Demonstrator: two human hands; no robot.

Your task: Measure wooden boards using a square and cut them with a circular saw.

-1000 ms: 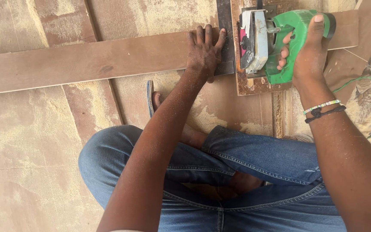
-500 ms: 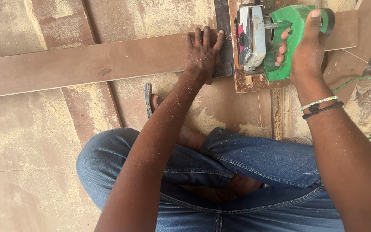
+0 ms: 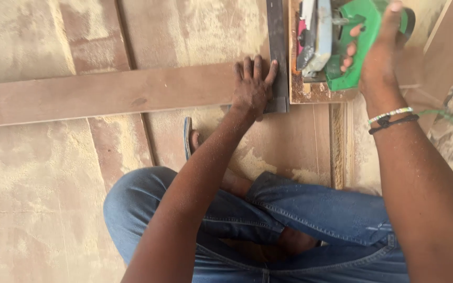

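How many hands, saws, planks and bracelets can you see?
Hands: 2, the left hand and the right hand
Green power saw: 1
Long wooden plank: 1
Dark metal guide bar: 1
Wrist bands: 2
Total: 7

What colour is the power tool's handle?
Green, on the power tool gripped by the right hand, head view.

Long reddish-brown wooden plank (image 3: 106, 94): matt, smooth-planed, lightly dusted. Dark grey flat metal straightedge (image 3: 277, 47): dull, unpolished. Green plastic-bodied power saw (image 3: 342, 42): semi-gloss casing with a pale brushed-metal guard. Brown plywood floor (image 3: 38, 199): matt, coated in fine pale sawdust. Blue denim cloth jeans (image 3: 315, 220): coarse weave, speckled with dust.
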